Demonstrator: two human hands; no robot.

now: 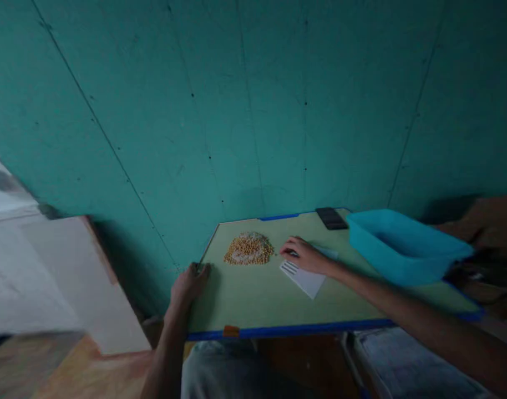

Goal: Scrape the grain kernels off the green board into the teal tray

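A pile of yellow, pea-like grains mixed with paler, rice-like ones (248,248) lies on the pale green tabletop (245,299). Just right of the pile is my right hand (303,255), its fingers curled together low over the table. Whatever the fingertips may pinch is too small to make out. Partly beneath that hand lies a white sheet (309,281) with dark stripes at its left end. At the table's left edge, my left hand (190,284) is closed around the rim, thumb on top and some fingers hidden.
A blue plastic tub (403,246) stands at the table's right side. Near the back edge lies a dark, phone-like slab (331,218). Blue tape (295,330) runs along the front edge, with an orange piece (231,331) on it. A green wall (253,111) rises behind.
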